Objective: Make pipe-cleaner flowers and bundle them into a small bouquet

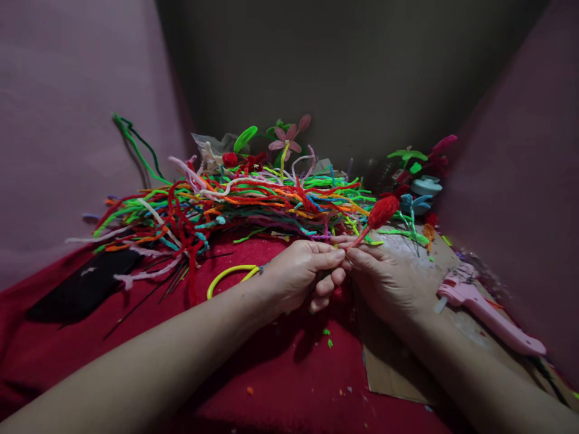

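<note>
My left hand [301, 274] and my right hand [384, 274] meet fingertip to fingertip over the red cloth [280, 374]. Both pinch the thin stem of a red pipe-cleaner bud [381, 213], which sticks up and to the right from between the fingers. Fingers of both hands are closed on that stem. Just behind the hands lies a big heap of many-coloured pipe cleaners [235, 205].
Yellow-handled scissors [228, 274] lie left of my left hand. A pink glue gun [486, 310] rests on cardboard [398, 361] at the right. Finished flowers, a pink one [287, 138] and green and blue ones [414, 181], stand at the back. A black object [85, 289] lies far left.
</note>
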Demonstrator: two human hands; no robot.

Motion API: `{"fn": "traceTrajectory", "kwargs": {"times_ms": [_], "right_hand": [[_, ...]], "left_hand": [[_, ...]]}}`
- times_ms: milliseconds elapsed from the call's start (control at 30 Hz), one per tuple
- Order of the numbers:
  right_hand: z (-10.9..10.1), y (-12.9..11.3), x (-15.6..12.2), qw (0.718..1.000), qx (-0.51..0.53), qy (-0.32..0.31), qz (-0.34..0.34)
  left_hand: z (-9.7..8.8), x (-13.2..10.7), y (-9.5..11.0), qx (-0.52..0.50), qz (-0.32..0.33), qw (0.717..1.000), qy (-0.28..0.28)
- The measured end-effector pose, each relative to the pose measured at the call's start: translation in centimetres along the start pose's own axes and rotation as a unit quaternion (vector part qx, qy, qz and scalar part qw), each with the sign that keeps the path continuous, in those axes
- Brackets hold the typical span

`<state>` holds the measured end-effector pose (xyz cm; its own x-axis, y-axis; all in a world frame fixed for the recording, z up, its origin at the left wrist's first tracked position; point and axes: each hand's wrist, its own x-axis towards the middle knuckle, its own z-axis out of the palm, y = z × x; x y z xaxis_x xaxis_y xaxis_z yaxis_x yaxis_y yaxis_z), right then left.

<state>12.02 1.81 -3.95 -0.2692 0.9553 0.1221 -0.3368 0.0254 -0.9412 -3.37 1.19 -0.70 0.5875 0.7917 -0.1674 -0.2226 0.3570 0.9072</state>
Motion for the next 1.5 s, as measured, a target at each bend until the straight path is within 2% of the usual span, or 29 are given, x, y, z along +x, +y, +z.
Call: {"fn": "traceTrajectory", "kwargs": {"times_ms": [100,167,200,267,333,400,500,600,767,1000,1133,1233,1333,1500], "right_hand": [[0.0,0.0,0.0,0.999,-0.030,0.024,-0.017],[-0.1,0.0,-0.1,0.996,-0.059,0.051,-0.041],[-0.1,0.1,-0.1,0.994,-0.071,0.061,-0.049],[-0.1,0.1,-0.2,0.992,-0.087,0.071,-0.060],[0.0,0.1,-0.3,0.990,-0.099,0.076,-0.072],[0.2,-0.1,-0.4,0.988,-0.106,0.079,-0.078],[0.6,-0.3,-0.6,0.989,-0.101,0.082,-0.071],[0.6,-0.4,-0.6,0.987,-0.126,0.072,-0.069],[-0.1,-0.3,-0.4,0.981,-0.173,0.040,-0.074],[-0.1,-0.4,-0.3,0.982,-0.172,0.028,-0.079],[-0.2,-0.1,0.0,0.989,-0.132,0.015,-0.063],[-0.4,0.1,0.1,0.995,-0.094,-0.016,-0.035],[-0.6,0.1,0.2,0.996,-0.076,-0.039,-0.024],[-0.7,0.0,0.0,0.995,-0.091,0.003,-0.049]], "left_hand": [[0.2,0.1,-0.2,0.129,0.079,0.984,0.096],[0.2,0.2,-0.5,0.231,0.151,0.948,0.158],[0.1,0.2,-0.6,0.290,0.189,0.921,0.178],[0.0,0.2,-1.0,0.406,0.264,0.853,0.192],[-0.2,0.1,-1.4,0.487,0.307,0.797,0.182],[-0.3,0.0,-1.7,0.524,0.317,0.772,0.173],[-0.2,-0.1,-1.9,0.541,0.310,0.760,0.181],[-0.1,-0.1,-1.8,0.521,0.311,0.772,0.189],[0.3,-0.2,-0.7,0.431,0.300,0.829,0.192],[0.7,-0.3,0.5,0.276,0.187,0.928,0.164],[0.7,-0.4,0.9,0.169,0.122,0.971,0.117],[0.2,-0.3,1.1,0.120,0.077,0.987,0.071],[-0.3,-0.3,1.3,0.131,0.068,0.987,0.059],[-0.5,-0.6,1.8,0.168,0.066,0.982,0.047]]}}
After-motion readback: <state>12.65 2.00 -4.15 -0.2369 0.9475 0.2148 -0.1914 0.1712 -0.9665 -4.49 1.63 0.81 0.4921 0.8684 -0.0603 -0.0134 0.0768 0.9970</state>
